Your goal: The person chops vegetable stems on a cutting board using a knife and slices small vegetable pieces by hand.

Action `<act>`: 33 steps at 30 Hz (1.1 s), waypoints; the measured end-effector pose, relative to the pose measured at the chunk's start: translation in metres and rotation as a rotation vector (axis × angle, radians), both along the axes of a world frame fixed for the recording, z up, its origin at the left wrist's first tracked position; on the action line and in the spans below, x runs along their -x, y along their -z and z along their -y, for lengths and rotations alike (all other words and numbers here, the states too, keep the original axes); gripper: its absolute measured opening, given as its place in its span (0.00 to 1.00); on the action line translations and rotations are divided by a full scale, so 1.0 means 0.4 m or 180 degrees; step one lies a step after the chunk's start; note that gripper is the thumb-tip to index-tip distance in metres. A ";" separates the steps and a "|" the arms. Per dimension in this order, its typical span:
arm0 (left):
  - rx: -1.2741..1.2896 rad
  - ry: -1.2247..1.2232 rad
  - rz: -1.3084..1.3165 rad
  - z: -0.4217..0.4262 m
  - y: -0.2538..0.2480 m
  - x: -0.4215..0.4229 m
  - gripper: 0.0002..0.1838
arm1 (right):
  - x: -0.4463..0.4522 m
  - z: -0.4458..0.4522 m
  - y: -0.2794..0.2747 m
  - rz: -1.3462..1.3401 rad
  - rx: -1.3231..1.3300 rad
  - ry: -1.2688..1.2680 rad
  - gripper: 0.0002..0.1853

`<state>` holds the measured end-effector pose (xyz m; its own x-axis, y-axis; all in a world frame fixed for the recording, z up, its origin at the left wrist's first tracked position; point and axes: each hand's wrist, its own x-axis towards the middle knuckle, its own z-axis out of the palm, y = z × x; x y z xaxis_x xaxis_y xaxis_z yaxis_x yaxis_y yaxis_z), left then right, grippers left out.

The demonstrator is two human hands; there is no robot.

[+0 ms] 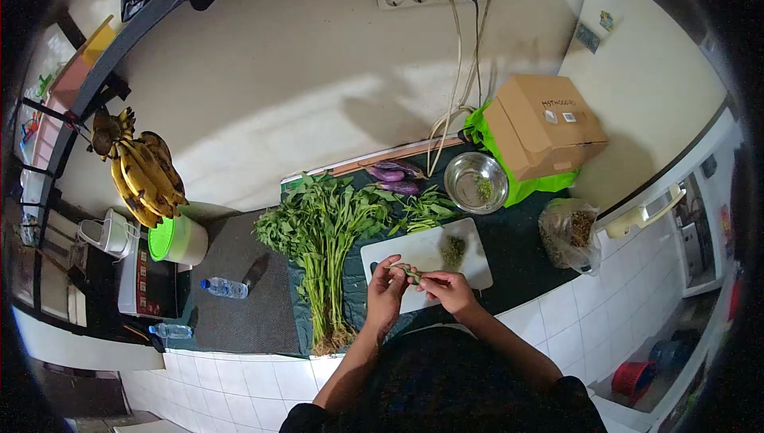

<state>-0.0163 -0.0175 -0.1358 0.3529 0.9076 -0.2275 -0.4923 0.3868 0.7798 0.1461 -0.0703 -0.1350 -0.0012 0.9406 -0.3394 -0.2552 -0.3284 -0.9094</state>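
— Dark shirt-front [446, 385], 6 o'clock, closest to us. What do our hands have?

— One slim green piece [411, 275], over the near side of the cutting board [414, 245]; we take it as clock centre. Left hand [386, 294] pinches one end between thumb and fingertips. Right hand [449, 289] has the other end, fingers closed. Neither is open. Fine finger contact too small to read.

— How do we handle it well?

— Our judgement: light pinch, thumbs near each other, small movements. Pressing hard could crush it. Best kept low over the board, so that scraps land there.

— Count, please.

— Two hands, one green piece, one board. On the board, 2 o'clock, one heap of bits [454, 252]. One steel bowl [460, 188], 1 o'clock, green bits inside. One big leafy bundle [322, 250], between 9 and 10. One smaller leaf pile [426, 212], 12. Eggplants [400, 188], beyond at 12: at least three, overlapping, so exact number unsure.

— Farther out?

— Two bottles [226, 288], 9 and 8 o'clock. One banana bunch [143, 174], 10. One carton [541, 122], between 1 and 2. One clear bag [567, 248], near 3.
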 end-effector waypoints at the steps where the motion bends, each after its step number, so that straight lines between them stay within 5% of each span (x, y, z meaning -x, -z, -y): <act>1: 0.0000 -0.0012 0.0001 0.002 -0.004 0.001 0.18 | 0.000 0.002 0.005 -0.0013 0.0011 -0.0012 0.13; 7: -0.0008 0.0101 0.0036 0.006 0.016 0.008 0.20 | 0.001 0.002 -0.021 0.0101 -0.0058 0.0062 0.11; 15: 0.0393 0.0125 0.0158 0.007 0.033 0.009 0.08 | -0.001 0.014 -0.028 0.0136 -0.0297 0.0203 0.11; 33: 0.0508 0.0586 0.0621 0.004 -0.002 0.015 0.07 | 0.008 0.017 -0.019 -0.0155 -0.0284 0.0189 0.11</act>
